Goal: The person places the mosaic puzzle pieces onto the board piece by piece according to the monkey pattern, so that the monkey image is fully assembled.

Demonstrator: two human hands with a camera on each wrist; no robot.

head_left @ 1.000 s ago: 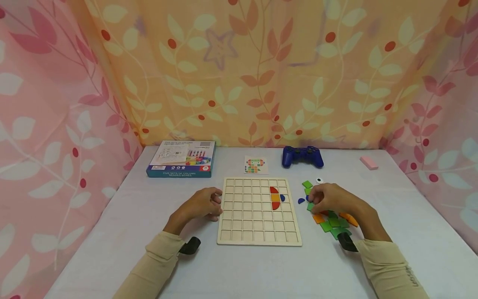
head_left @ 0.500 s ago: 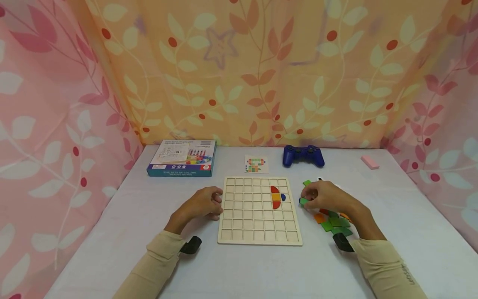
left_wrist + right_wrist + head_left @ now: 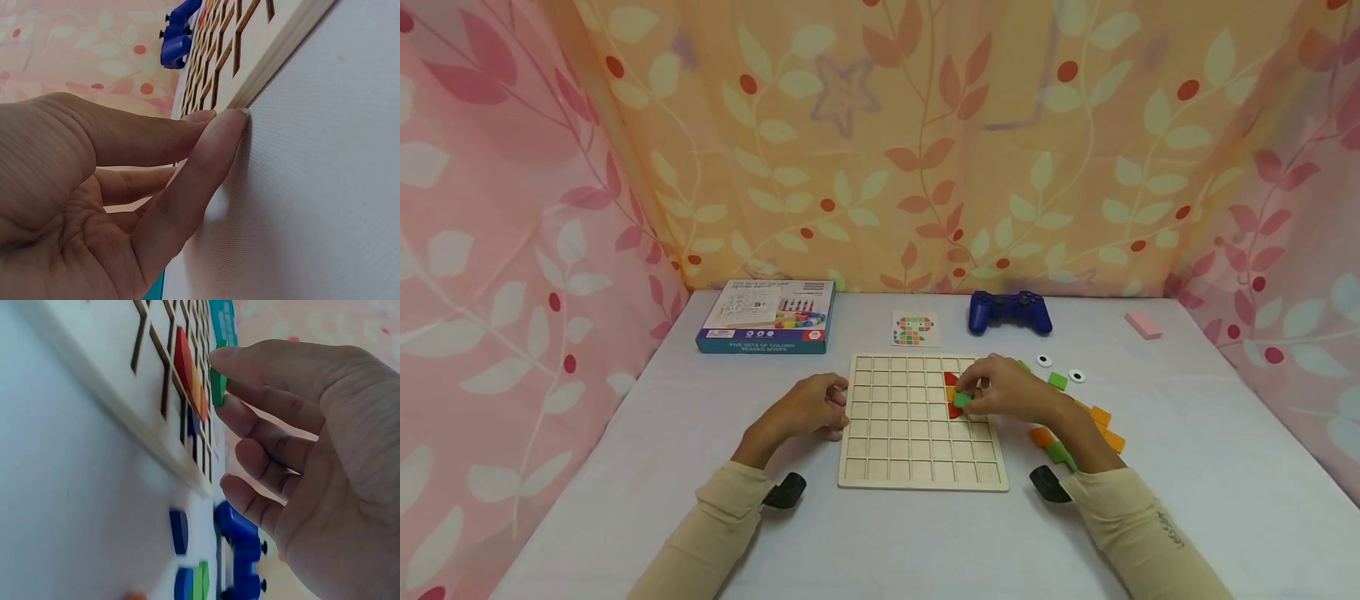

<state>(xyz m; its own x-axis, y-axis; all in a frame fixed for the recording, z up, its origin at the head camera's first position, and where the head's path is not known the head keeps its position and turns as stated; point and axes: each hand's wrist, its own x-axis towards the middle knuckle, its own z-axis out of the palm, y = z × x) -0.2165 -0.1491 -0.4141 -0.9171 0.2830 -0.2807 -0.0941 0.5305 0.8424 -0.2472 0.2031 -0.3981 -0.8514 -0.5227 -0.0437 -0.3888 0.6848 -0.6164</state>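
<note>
A pale wooden grid board (image 3: pixel 898 425) lies on the table. My left hand (image 3: pixel 808 407) touches its left edge with thumb and fingertips; the left wrist view shows these fingertips (image 3: pixel 225 128) against the board's side. My right hand (image 3: pixel 1015 390) pinches a green square tile (image 3: pixel 217 386) just above the board's right part. Below that tile sit two red pieces (image 3: pixel 951 379) and an orange piece (image 3: pixel 196 389) in the grid. A blue piece (image 3: pixel 192 422) in the grid shows in the right wrist view, but my hand hides it from the head view.
Right of the board lie loose green (image 3: pixel 1057 381) and orange (image 3: pixel 1101 417) tiles, blue half-rounds (image 3: pixel 179 531) and two white eye discs (image 3: pixel 1043 361). Behind are a patterned card (image 3: pixel 916 329), a blue game controller (image 3: pixel 1009 313), a box (image 3: pixel 766 317) and a pink block (image 3: pixel 1143 325).
My right hand has picked up the green tile from the pile and carried it left, over the board. The left hand has stayed at the board's edge.
</note>
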